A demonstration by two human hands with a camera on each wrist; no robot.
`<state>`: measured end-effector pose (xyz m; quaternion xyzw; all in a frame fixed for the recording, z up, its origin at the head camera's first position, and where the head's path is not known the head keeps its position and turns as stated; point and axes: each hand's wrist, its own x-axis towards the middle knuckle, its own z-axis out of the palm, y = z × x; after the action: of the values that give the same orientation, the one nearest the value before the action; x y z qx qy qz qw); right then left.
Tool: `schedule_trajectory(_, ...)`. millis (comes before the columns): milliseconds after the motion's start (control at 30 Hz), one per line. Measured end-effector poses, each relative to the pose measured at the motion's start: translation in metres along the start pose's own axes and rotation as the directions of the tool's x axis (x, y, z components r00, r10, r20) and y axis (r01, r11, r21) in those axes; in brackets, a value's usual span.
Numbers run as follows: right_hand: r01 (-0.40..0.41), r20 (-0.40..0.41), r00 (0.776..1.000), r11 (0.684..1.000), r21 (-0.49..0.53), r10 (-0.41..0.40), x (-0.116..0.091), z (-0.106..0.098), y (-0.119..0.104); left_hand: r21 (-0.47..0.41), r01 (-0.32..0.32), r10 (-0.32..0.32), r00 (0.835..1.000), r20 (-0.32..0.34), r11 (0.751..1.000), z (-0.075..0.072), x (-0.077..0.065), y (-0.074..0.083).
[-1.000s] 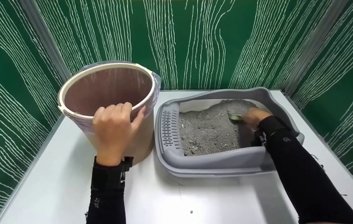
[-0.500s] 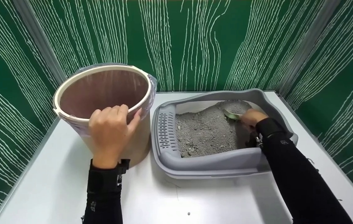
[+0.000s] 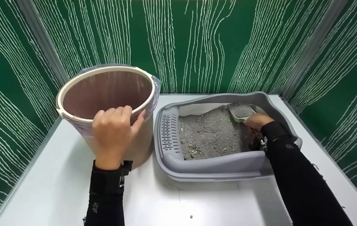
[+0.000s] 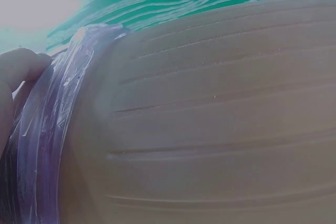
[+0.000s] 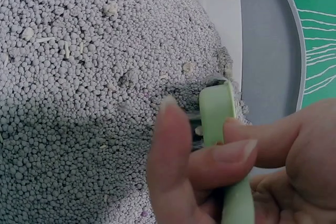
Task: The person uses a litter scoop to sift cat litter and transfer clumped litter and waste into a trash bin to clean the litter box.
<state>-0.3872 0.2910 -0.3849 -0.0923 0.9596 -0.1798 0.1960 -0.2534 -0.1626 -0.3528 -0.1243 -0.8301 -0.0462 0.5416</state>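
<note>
Right hand (image 3: 258, 121), scoop (image 5: 216, 114) aslant, away leftward.

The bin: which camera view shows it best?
The head view: it shows the bin with its rim, opening and outer side. The left wrist view gives only a close-up of the grooved side and plastic liner; the right wrist view shows none of it.
</note>
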Motion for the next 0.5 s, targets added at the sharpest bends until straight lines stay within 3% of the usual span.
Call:
schedule_trajectory(267, -0.064, 0.139, 0.99, 0.981, 0.184, 0.039, -0.0054, 0.0018, -0.0028, -0.008, -0.009, 0.009, 1.0, -0.015, 1.0, 0.0027, 0.0025, 0.0014)
schedule_trajectory(500, -0.015, 0.149, 0.989, 0.999, 0.051, 0.007, -0.0046, -0.0001, -0.0052, -0.005, -0.007, 0.006, 1.0, -0.012, 1.0, 0.0017, 0.0021, 0.0004)
